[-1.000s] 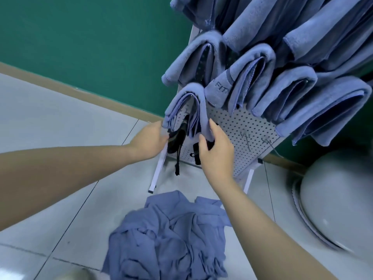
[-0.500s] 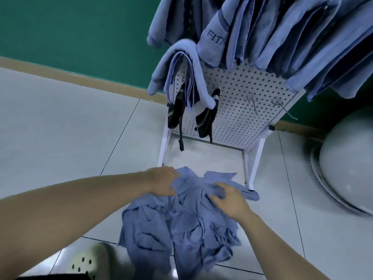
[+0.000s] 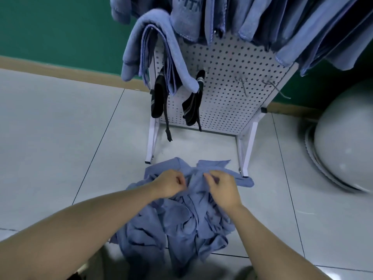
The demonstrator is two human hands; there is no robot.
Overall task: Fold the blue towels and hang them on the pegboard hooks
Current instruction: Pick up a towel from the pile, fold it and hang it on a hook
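left hand (image 3: pixel 168 185), right hand (image 3: pixel 223 189): both seemingly pinching towel pile (image 3: pixel 181 223) top edge | pegboard (image 3: pixel 226 81) just beyond

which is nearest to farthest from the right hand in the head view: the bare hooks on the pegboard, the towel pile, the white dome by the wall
1. towel pile: under the right hand, which grips it.
2. bare hooks: above, on the pegboard's right half.
3. white dome: far right, on the floor by the wall.

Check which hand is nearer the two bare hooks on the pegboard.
Right. The right hand grips the towel pile on the floor, below and slightly left of the bare hooks. The left hand grips the same pile further left, so it sits farther away.
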